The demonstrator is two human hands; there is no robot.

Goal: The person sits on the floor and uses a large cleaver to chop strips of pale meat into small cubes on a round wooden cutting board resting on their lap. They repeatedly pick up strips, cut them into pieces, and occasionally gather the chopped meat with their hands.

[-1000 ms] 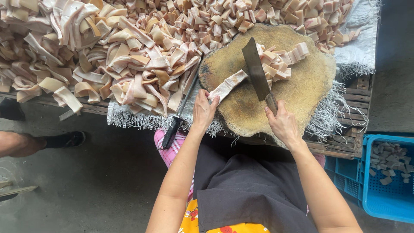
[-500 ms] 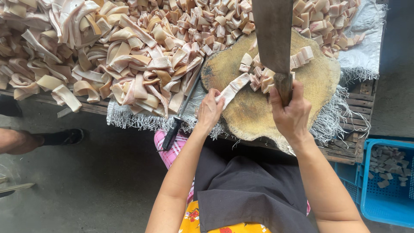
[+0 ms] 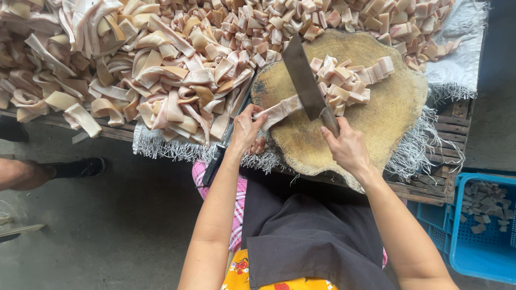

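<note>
The cleaver (image 3: 305,80), raised high half a second ago, has come back down so its edge meets the strip of skin (image 3: 279,110) on the round wooden chopping block (image 3: 387,115). The right hand (image 3: 348,147) has its fingers wrapped tight round the handle, while the left hand (image 3: 248,128) pinches the strip's near end flat against the block, well back from the blade, seemingly to steady it. Cut squares (image 3: 349,80) lie heaped past the blade, uncut strips (image 3: 161,91) piled on the surface to the left
</note>
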